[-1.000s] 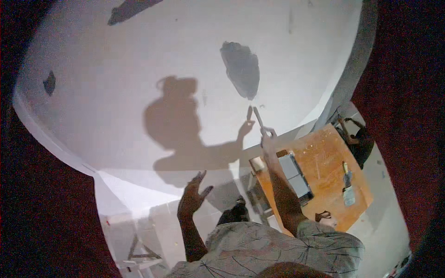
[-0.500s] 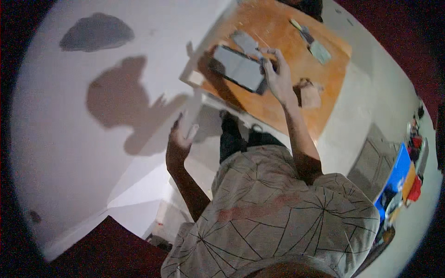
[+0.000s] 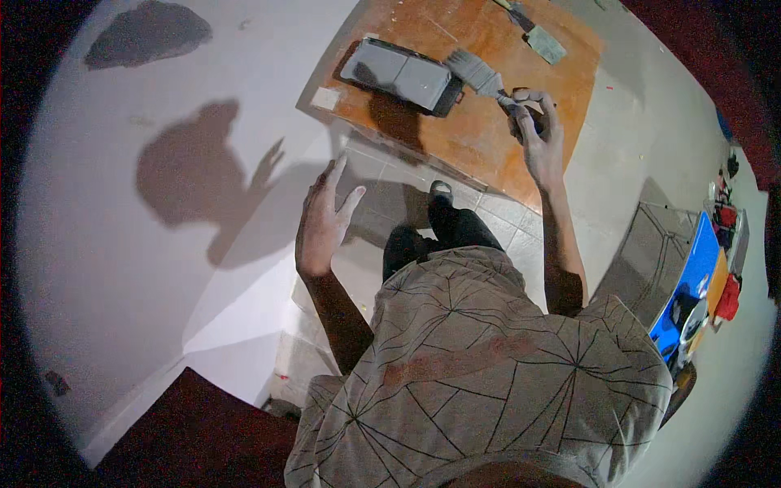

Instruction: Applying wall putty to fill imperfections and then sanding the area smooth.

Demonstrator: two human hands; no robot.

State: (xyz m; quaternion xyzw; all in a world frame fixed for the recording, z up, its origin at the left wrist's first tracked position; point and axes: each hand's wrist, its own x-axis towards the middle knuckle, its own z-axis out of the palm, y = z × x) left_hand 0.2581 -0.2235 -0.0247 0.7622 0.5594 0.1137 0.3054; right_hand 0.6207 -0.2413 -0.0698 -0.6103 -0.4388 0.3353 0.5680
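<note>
My right hand (image 3: 543, 146) is closed around the handle of a paintbrush (image 3: 478, 73) above the wooden board-like tabletop. The wide, pale-coated bristles point up and left, apart from a dark rectangular tray (image 3: 443, 102) with a grey-white surface inside. Part of the handle and something dark near it are hidden by my fingers. Away from the table, my left hand (image 3: 321, 224) hangs open beside the white wall, fingers stretched up and thumb apart, holding nothing.
The orange-brown tabletop (image 3: 480, 150) carries a small white block (image 3: 326, 98) at its left corner. A pale green piece (image 3: 545, 45) lies toward the far side, near a dark-handled tool (image 3: 514, 11). Grey patches mark the white wall (image 3: 81, 203). A blue panel (image 3: 691, 281) stands at right.
My right hand has drawn the paintbrush rightward, away from the tray, and now covers the spot where a beige-brown item lay. My left hand has risen slightly, fingers extended. The view has shifted.
</note>
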